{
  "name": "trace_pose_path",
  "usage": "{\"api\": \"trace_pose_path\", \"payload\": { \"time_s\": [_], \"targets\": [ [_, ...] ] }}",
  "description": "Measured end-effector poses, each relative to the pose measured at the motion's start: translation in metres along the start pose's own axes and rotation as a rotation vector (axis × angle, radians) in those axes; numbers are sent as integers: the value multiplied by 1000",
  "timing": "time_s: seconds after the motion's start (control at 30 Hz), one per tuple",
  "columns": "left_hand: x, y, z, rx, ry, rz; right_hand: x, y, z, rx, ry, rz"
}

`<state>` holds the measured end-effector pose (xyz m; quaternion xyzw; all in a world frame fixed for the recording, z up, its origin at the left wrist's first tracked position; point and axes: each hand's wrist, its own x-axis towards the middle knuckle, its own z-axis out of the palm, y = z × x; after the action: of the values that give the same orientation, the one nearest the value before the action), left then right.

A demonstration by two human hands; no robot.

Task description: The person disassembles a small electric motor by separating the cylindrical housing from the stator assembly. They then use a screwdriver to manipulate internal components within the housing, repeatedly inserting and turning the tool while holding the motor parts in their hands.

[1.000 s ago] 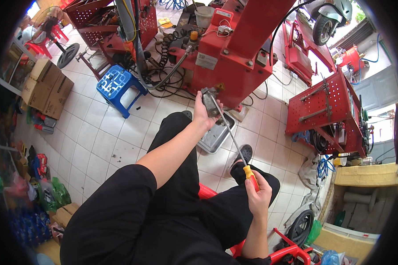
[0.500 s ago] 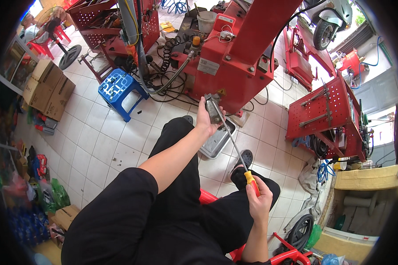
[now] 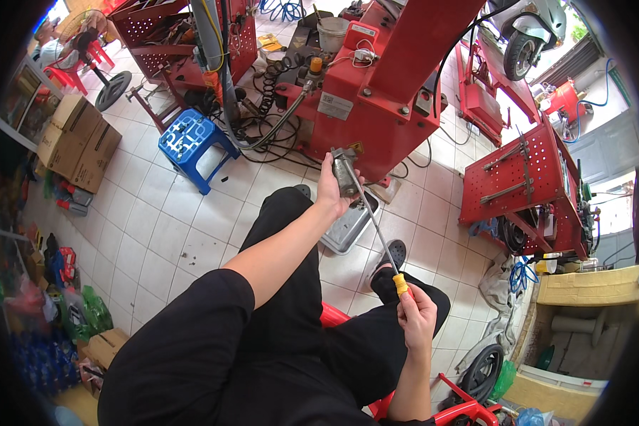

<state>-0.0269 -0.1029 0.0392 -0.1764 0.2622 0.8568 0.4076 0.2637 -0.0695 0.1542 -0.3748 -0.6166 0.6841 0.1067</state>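
Note:
My left hand [image 3: 331,189] is closed around a grey metal part [image 3: 345,175], a blocky cylinder whose exact kind I cannot make out. My right hand [image 3: 418,317] grips the yellow and red handle of a long screwdriver [image 3: 378,231]. Its shaft slants up and left, and the tip end meets the metal part, though the exact contact point is too small to tell. Beneath the part, a grey metal tray [image 3: 348,228] lies on the tiles between my feet.
Just beyond my hands stands a red machine [image 3: 376,106] with hoses about its base. A blue stool [image 3: 192,145] and cardboard boxes [image 3: 78,145] are to the left. On the right is a red perforated tool cart [image 3: 508,184]. Far left, a person [image 3: 53,51] sits.
My right hand has shifted its hold on the screwdriver handle, covering more of the red part. The left hand and metal part have barely moved.

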Motion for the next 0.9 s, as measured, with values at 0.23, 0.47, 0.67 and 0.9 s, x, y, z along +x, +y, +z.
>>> {"api": "trace_pose_path", "payload": {
  "time_s": [0.23,0.47,0.67,0.9],
  "targets": [
    [-1,-2,1,133,-19,73,7,13,-7,-218,-39,144],
    [-1,-1,0,187,0,130,7,17,6,-310,63,80],
    [0,-7,2,187,-25,140,13,42,-6,-342,9,-21],
    [-3,-5,1,257,-28,162,10,26,7,-396,28,55]
  ]
}}
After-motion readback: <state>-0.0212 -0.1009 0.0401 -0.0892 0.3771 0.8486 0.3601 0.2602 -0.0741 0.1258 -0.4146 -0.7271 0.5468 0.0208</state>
